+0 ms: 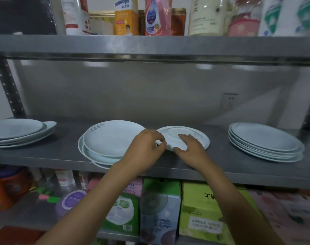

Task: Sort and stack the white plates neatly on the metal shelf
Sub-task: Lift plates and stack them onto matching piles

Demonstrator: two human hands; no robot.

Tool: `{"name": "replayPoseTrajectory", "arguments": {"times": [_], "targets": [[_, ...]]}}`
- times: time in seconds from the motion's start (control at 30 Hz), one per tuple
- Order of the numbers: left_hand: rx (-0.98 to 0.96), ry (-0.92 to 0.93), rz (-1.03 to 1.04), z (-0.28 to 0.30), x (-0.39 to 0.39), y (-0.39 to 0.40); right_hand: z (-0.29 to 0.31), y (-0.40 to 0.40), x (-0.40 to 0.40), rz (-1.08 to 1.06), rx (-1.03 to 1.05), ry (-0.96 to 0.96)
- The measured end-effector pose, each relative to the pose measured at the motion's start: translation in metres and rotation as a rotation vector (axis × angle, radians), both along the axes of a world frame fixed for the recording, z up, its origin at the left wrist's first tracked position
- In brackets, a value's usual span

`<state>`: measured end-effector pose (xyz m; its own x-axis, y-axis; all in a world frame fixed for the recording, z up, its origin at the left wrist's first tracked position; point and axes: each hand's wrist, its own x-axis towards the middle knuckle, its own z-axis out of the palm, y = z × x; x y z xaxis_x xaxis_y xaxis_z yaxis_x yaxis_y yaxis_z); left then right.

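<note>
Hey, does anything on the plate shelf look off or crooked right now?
Yes. The small plate under both hands lies upside down, foot ring up. The middle stack is staggered and overhangs the metal shelf edge. The right stack looks tidy.

White plates (111,138), grey metal shelf (221,167)
</note>
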<state>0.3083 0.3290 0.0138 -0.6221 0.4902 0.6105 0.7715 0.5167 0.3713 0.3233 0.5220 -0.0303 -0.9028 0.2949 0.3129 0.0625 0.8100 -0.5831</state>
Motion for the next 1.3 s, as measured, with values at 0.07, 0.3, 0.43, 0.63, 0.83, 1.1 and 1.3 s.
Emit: {"name": "replayPoseTrajectory", "arguments": {"times": [0.07, 0.3, 0.43, 0.63, 0.83, 1.1, 1.3], "targets": [[0.006, 0.018, -0.027, -0.001, 0.006, 0.009, 0.000, 0.007, 0.004, 0.020, 0.002, -0.037], [0.014, -0.018, -0.055, -0.001, 0.012, 0.030, 0.015, 0.015, 0.010, 0.075, 0.266, -0.093], [0.022, -0.054, -0.062, -0.002, 0.011, 0.034, 0.017, 0.015, 0.009, 0.071, 0.316, -0.093], [0.034, -0.071, -0.032, 0.002, 0.008, 0.035, 0.017, 0.009, 0.006, 0.036, 0.404, -0.012], [0.124, -0.141, 0.000, 0.002, -0.001, 0.030, 0.011, 0.016, 0.011, 0.074, 0.309, 0.042], [0.221, -0.164, -0.034, 0.006, -0.005, 0.026, 0.007, 0.014, 0.008, -0.104, 0.359, 0.238], [0.191, -0.111, -0.065, 0.000, 0.005, 0.032, 0.017, 0.008, 0.016, -0.203, 0.000, 0.472]]}}
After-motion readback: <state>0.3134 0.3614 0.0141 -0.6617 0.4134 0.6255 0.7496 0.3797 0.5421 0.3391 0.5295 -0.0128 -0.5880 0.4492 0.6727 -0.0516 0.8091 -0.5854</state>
